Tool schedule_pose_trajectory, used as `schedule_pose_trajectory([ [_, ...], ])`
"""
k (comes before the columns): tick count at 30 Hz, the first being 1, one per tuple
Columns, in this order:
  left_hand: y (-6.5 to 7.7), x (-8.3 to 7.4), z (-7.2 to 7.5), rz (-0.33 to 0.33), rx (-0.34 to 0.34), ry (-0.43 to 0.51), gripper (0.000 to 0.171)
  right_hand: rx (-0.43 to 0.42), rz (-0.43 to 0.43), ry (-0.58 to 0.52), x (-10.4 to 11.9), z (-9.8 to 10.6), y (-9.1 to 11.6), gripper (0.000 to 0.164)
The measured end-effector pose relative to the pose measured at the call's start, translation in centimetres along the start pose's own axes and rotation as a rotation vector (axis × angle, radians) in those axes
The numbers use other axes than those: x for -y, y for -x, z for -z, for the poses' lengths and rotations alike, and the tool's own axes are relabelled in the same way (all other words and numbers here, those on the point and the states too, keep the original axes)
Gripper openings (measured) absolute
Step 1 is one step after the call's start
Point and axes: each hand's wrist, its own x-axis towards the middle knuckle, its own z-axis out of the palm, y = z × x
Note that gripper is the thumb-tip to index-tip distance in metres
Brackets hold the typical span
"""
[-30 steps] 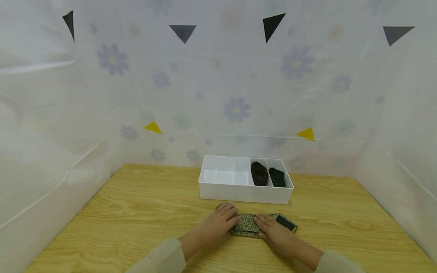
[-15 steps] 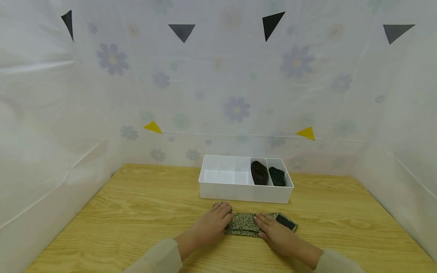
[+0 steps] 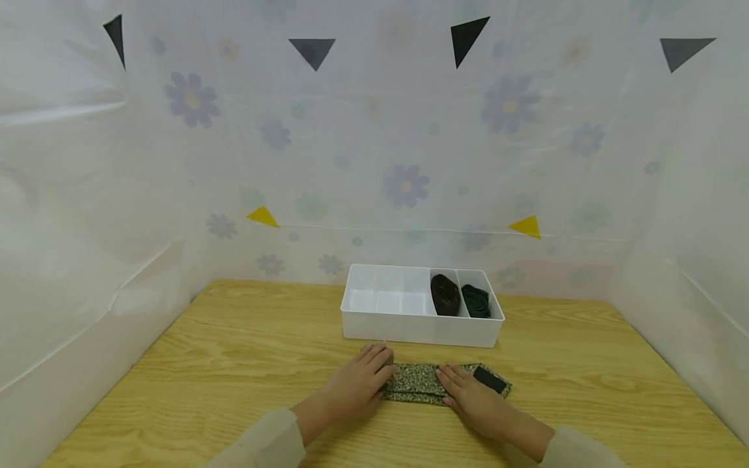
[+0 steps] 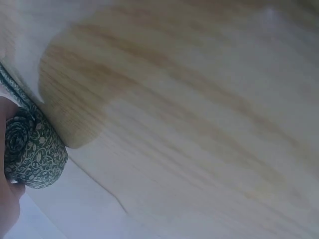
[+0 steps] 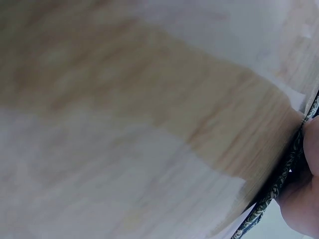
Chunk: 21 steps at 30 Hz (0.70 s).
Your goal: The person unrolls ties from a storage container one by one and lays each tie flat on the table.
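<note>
A patterned necktie (image 3: pixel 417 382) lies on the table in front of the box, its pointed end with a black label (image 3: pixel 489 381) at the right. My left hand (image 3: pixel 355 382) grips the rolled part at the left end. The left wrist view shows that roll (image 4: pixel 42 157) as a green floral spiral, with fingers and thumb around it at the picture's edge. Flat on the necktie, my right hand (image 3: pixel 476 398) presses it near the label. In the right wrist view the necktie's edge (image 5: pixel 266 201) runs along under the right hand (image 5: pixel 306 184).
A white divided box (image 3: pixel 421 330) stands behind the hands. Its two right compartments hold a dark brown coiled item (image 3: pixel 445 296) and a dark green roll (image 3: pixel 476 301). Plastic sheeting with flower prints (image 3: pixel 406 185) surrounds the wooden table (image 3: pixel 257 344).
My left hand has slid left with the roll, and a longer flat strip of necktie shows between the hands. My right hand has stayed in place.
</note>
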Motion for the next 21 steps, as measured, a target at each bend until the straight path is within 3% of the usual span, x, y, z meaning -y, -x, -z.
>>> schedule_pose_trajectory([
  [7, 0.6, 0.2, 0.1, -0.022, -0.018, -0.023, 0.044, 0.01, 0.003, 0.002, 0.0, -0.1, -0.1, 0.048],
  [13, 1.2, 0.7, 0.3, 0.007, 0.04, 0.038, 0.056, 0.013, 0.013, -0.008, -0.1, -0.2, 0.0, 0.049],
  [21, 2.0, 1.1, 0.6, 0.061, 0.048, 0.113, 0.058, 0.012, 0.01, -0.009, -0.2, -0.2, 0.1, 0.05],
])
